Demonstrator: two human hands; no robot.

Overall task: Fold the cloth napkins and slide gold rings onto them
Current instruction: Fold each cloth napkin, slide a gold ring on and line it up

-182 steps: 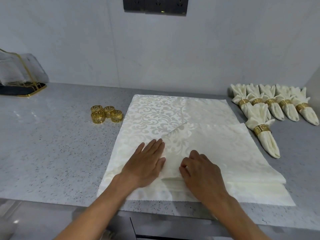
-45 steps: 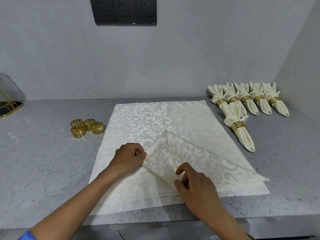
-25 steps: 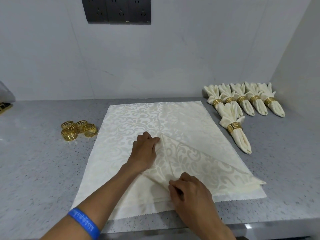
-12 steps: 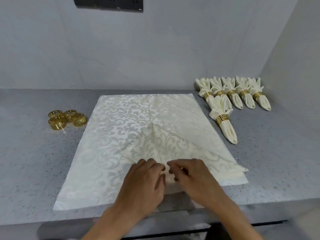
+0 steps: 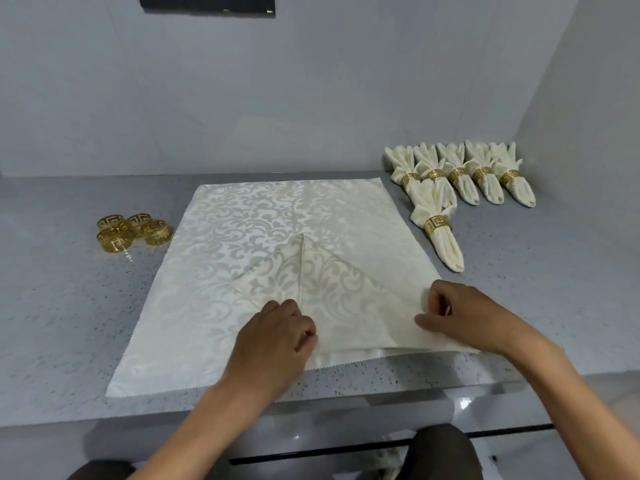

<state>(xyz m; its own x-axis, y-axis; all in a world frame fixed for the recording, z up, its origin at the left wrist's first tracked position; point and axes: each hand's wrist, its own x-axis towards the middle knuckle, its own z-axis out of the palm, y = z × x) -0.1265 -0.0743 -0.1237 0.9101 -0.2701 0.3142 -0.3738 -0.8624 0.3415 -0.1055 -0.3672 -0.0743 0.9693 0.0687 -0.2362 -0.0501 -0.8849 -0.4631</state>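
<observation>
both hands (image 5: 277, 336) on the folded napkin (image 5: 346, 299)

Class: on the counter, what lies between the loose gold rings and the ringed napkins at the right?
In the head view, a flat cream damask cloth carrying a part-folded cream napkin.

Left hand (image 5: 277, 341) and right hand (image 5: 460, 317) pinching folded napkin (image 5: 343, 299), gold rings (image 5: 133, 232) left

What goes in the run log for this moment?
step: folding napkin | left hand: holding fold | right hand: pinching corner | spare rings: untouched
</observation>
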